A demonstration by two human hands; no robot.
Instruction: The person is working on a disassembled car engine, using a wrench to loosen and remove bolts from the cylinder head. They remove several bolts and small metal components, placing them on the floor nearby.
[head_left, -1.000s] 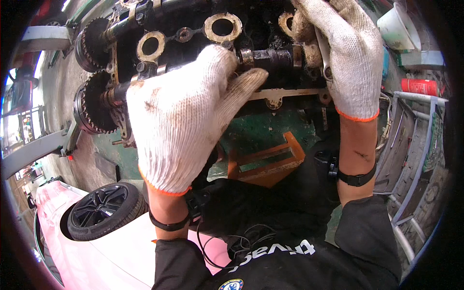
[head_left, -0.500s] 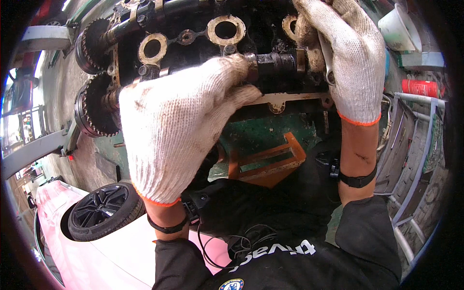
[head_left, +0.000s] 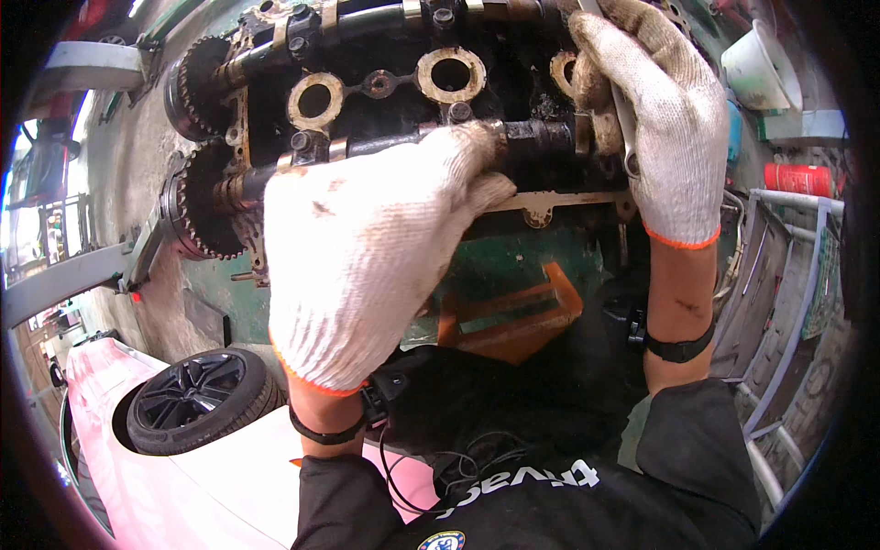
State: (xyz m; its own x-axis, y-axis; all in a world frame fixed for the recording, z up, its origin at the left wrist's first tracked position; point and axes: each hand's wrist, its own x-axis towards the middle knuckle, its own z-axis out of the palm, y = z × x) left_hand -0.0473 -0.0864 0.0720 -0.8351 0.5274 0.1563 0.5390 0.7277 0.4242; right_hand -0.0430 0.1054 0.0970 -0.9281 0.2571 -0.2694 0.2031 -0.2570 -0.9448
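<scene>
A dark, oily cylinder head [head_left: 403, 110] lies across the top of the view, with two camshafts running along it and toothed cam sprockets [head_left: 206, 206] at its left end. My left hand [head_left: 367, 238], in a dirty white knit glove, is closed round the near camshaft [head_left: 541, 137], fingers above and thumb below. At the right end of that shaft, my gloved right hand [head_left: 669, 128] is bent with its fingers curled. A silver wrench [head_left: 627, 128] lies along its palm side, ring end down; its upper end is hidden by the fingers.
Beneath the head stands an orange metal frame [head_left: 518, 321] over a green surface. A pink car body panel [head_left: 229, 486] with a black wheel [head_left: 197, 399] is at the lower left. On the right are a white bucket [head_left: 761, 69], a red cylinder [head_left: 797, 179] and a metal rack [head_left: 811, 275].
The cylinder head sits slightly farther right and lower in the picture, and my left hand has shifted right with it. My right hand stays almost in place with the wrench.
</scene>
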